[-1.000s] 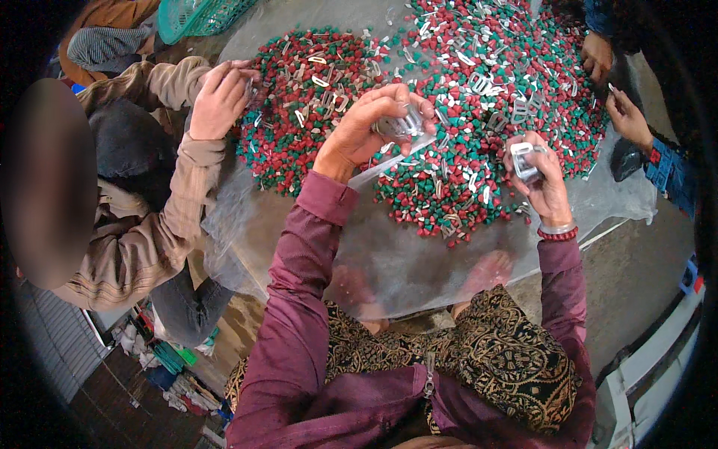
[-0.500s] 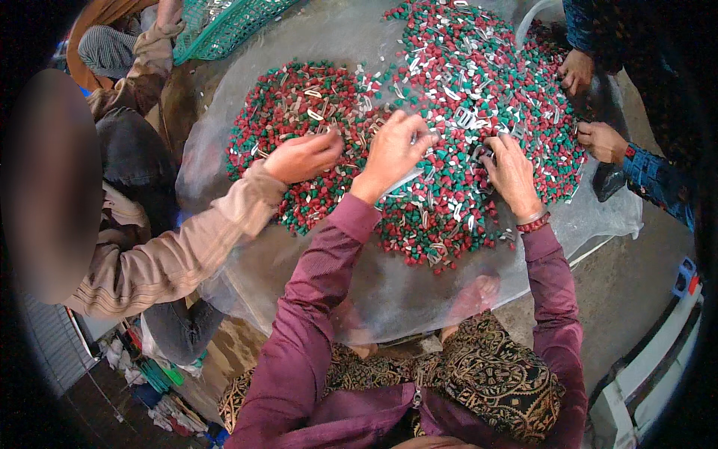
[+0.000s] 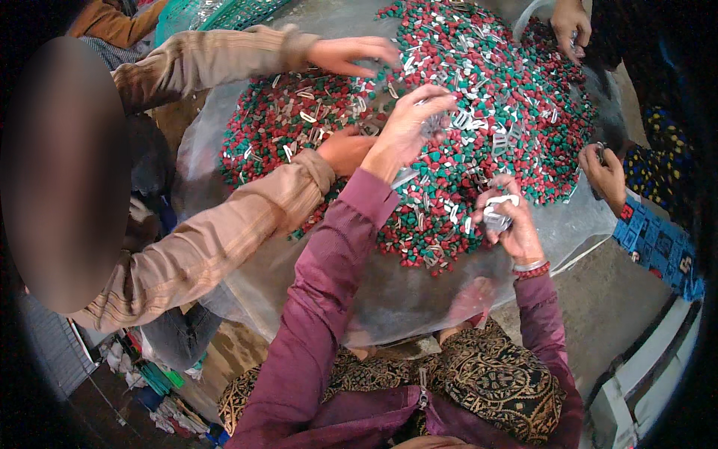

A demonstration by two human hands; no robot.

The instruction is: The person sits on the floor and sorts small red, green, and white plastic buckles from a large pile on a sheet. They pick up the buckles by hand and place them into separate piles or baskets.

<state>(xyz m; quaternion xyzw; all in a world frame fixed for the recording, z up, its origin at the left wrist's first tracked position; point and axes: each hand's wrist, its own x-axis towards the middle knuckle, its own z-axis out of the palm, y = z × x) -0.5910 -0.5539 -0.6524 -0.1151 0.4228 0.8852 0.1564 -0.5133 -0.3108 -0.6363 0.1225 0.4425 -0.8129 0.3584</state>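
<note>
A wide heap of small red and green pieces (image 3: pixel 479 56) lies on a translucent sheet, with pale metal buckle-like parts mixed through it. Over its middle, the fingers of my left hand (image 3: pixel 407 131) curl around some silvery metal buckles (image 3: pixel 434 124), partly hidden by the fingers. My right hand (image 3: pixel 520 232), with a red bead bracelet at the wrist, is turned up at the heap's near right edge and closed on several metal buckles (image 3: pixel 498 212). Between my hands, more loose buckles (image 3: pixel 505 141) lie on the heap.
At the left, a person in a tan sleeve (image 3: pixel 217 217) has both hands over a second heap (image 3: pixel 262 123). Another person's hands (image 3: pixel 604 173) work at the right edge. The translucent sheet (image 3: pixel 284 288) spreads under the heaps. A green mesh basket (image 3: pixel 209 15) stands far left.
My right hand has drawn back toward me and turned up, now showing buckles. My left hand has moved slightly right and away from me. The tan-sleeved person's other arm has reached across the heap.
</note>
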